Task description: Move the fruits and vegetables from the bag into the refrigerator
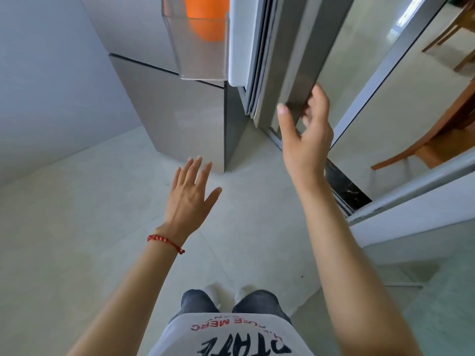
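Only one refrigerator (180, 119), two hands: left hand (190, 199), right hand (305, 134)

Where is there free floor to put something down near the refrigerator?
The floor left of the left hand, bordered by wall and refrigerator, is bare. By the open door, at the right hand, it is crowded.
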`<state>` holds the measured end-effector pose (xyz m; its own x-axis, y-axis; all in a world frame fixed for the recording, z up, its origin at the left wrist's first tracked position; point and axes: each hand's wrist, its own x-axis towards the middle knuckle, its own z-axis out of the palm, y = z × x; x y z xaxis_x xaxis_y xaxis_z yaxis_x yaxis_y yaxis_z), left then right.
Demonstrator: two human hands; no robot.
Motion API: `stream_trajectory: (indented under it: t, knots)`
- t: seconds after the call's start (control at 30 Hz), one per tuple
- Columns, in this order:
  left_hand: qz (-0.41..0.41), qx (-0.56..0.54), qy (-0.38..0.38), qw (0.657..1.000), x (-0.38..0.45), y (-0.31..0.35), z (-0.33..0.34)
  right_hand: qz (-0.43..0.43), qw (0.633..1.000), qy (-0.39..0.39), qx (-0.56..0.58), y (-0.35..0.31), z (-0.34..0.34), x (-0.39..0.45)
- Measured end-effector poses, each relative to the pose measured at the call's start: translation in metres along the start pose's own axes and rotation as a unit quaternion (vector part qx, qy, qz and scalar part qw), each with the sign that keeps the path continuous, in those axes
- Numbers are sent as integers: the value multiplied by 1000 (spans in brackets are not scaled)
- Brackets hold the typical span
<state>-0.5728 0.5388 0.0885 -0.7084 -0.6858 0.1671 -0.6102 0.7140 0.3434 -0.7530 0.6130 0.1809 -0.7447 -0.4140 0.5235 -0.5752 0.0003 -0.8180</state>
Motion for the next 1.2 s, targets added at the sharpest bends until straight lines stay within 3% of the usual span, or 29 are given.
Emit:
stream_trajectory:
  t: [0.17,0.6,0.77,1.2]
  knots:
    - [-31,-3,20,999,-7,-2,-6,-23,999,30,23,2,8,-2]
    - [-120,14,68,990,-33,-38,-31,-149,987,-49,20,-31,80,-36]
    - [-155,25,91,983,-43,-87,-51,-164,981,-98,14,-54,135,-55]
    - [-159,37,102,981,-43,-262,-134,-153,980,-121,-45,-127,318,-78]
